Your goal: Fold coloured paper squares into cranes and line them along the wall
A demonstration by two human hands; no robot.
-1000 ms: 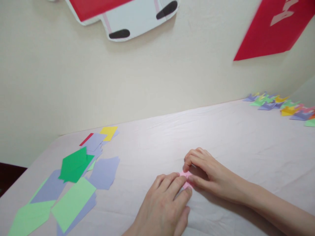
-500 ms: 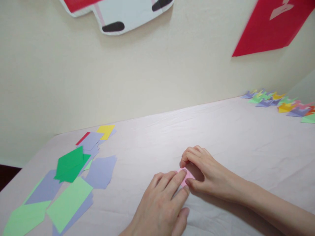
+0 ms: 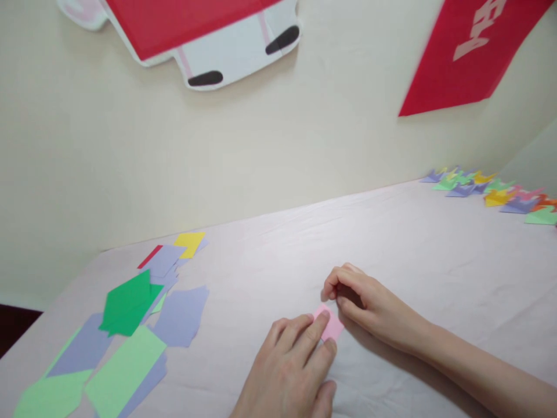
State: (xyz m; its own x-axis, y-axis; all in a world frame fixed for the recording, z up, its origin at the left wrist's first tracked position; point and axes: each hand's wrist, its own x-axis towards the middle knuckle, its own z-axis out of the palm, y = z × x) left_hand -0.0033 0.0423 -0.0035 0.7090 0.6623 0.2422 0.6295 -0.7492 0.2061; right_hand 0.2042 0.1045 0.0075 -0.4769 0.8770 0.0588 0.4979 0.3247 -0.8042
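Note:
A small folded pink paper (image 3: pixel 332 325) lies on the white-covered table (image 3: pixel 413 255) near the front. My left hand (image 3: pixel 289 368) lies flat with its fingertips pressing the paper's left edge. My right hand (image 3: pixel 368 302) rests just right of the paper, fingers curled in with the thumb near the paper's corner; it is apart from the paper or only barely touching it.
Loose paper sheets lie at the left: light green (image 3: pixel 124 363), dark green (image 3: pixel 128 302), lilac (image 3: pixel 180 316), yellow (image 3: pixel 189 242) and red (image 3: pixel 150 256). A row of several folded coloured paper shapes (image 3: pixel 491 191) runs along the far right by the wall. Red banners hang above.
My right hand has drawn back to the right, uncovering more of the pink paper. The left hand keeps pressing it. The camera view shifted slightly.

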